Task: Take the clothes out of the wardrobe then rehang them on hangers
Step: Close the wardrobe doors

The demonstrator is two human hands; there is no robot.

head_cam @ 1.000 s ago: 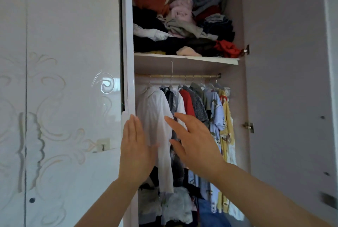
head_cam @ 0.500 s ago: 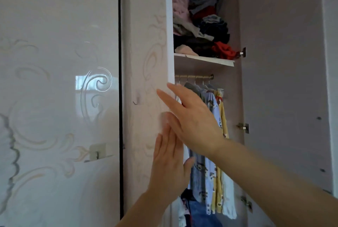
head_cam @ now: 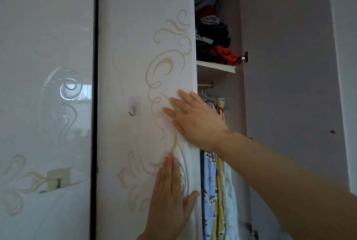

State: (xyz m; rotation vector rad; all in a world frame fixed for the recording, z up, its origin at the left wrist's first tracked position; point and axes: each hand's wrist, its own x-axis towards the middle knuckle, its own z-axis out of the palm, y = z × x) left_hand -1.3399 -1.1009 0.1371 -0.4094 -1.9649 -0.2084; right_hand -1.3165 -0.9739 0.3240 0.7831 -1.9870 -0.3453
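Wardrobe [head_cam: 280,65]: one, glossy white panels.
Doors: two showing. The near door [head_cam: 143,65] is smooth with raised beige scrollwork and is covering most of the opening; the left door [head_cam: 46,85] is carrying pale swirls and reflecting light.
Hooks: two, clear square adhesive pads with bent metal prongs, one hook [head_cam: 133,107] on the near door, one lower hook [head_cam: 58,180] on the left door.
Shelf [head_cam: 216,66]: one, flat white board, holding a crumpled pile of folded clothes [head_cam: 214,40] in red, navy, black and grey.
Rail [head_cam: 205,85]: one brass-coloured rod under the shelf.
Hanging clothes [head_cam: 218,181]: about three showing in the narrow gap, one blue patterned, one yellow, one white, soft cotton, on thin hangers.
Hands: two, both flat and spread, gripping nothing. The right hand [head_cam: 195,119] is pressing the door's edge; the left hand [head_cam: 170,197] is lying palm-down lower on it, thumb at the edge.
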